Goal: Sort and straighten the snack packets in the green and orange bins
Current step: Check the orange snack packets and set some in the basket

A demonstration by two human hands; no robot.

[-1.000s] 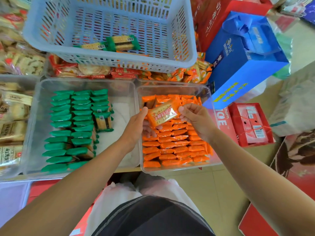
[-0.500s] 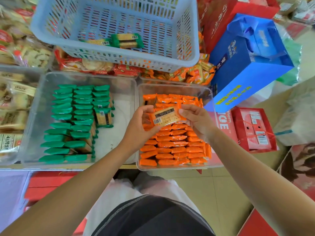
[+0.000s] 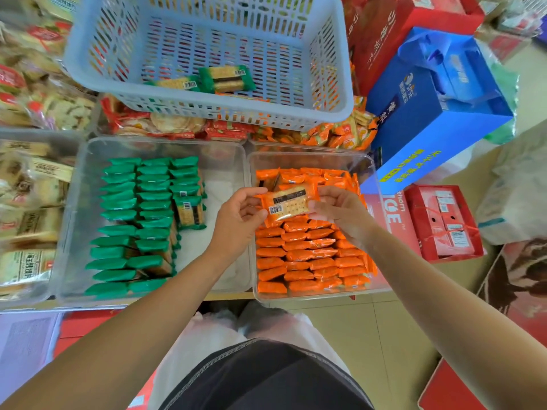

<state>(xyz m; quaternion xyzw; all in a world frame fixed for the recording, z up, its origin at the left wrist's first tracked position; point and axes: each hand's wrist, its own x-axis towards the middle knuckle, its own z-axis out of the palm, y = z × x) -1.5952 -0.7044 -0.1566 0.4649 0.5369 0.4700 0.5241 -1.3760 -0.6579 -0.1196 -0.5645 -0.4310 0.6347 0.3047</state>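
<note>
Left hand [image 3: 236,220] and right hand [image 3: 340,211] each pinch one end of a single orange packet [image 3: 288,204], barcode side up, held above the clear bin of orange packets [image 3: 373,184]. Green packets [image 3: 133,226] stand in rows in the clear bin [image 3: 80,173] just beside it. Two more green packets lie in the blue basket [image 3: 340,69] behind.

An orange packet [image 3: 288,204], barcode side up, is held level between the left hand [image 3: 236,220] and right hand [image 3: 340,214] over rowed orange packets [image 3: 310,255] in the right clear bin [image 3: 310,154]. Green packets [image 3: 148,202] line the left clear bin [image 3: 222,179].
</note>
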